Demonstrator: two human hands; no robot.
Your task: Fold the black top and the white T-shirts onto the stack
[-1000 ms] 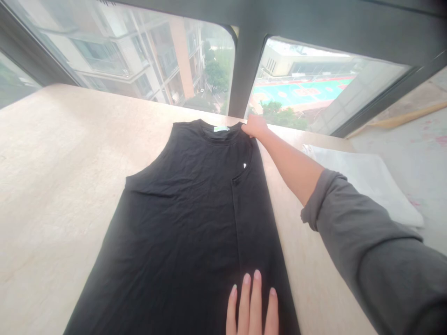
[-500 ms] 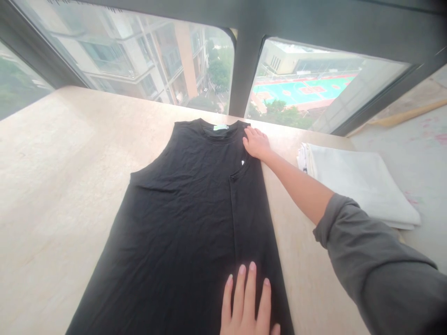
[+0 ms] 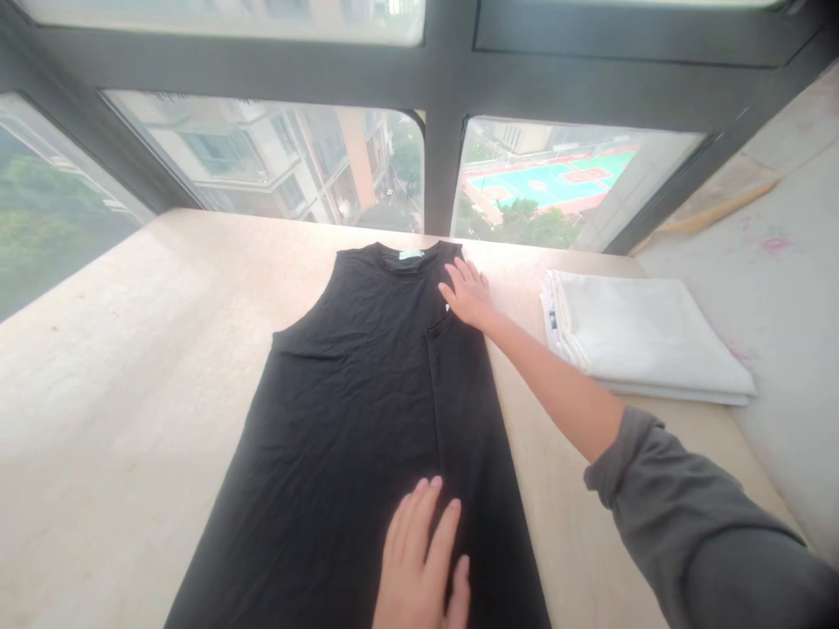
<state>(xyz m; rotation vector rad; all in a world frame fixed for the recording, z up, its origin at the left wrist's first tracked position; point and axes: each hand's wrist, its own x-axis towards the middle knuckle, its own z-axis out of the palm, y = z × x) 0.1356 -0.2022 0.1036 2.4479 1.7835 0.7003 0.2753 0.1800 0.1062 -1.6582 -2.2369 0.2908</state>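
A black sleeveless top (image 3: 354, 419) lies spread flat, its neckline toward the window and its lower hem out of view. One side of it is folded inward, leaving a straight edge down the right part. My right hand (image 3: 467, 293) rests with fingers spread on the top near the right shoulder and armhole. Lower down, my left hand (image 3: 419, 555) is over the right half of the cloth, fingers stretched out and holding nothing; whether it touches the fabric I cannot tell. A pale label (image 3: 412, 255) shows inside the neckline.
The top lies on a beige stone-like sill (image 3: 131, 367). To the right is a folded white cloth (image 3: 655, 336) beside a flowered wall (image 3: 780, 349). Grey window frames (image 3: 440, 157) border the far edge.
My left hand has shifted left over the cloth, its fingers closer together. My right hand has slid slightly down from the shoulder. The view has tilted up, showing more window.
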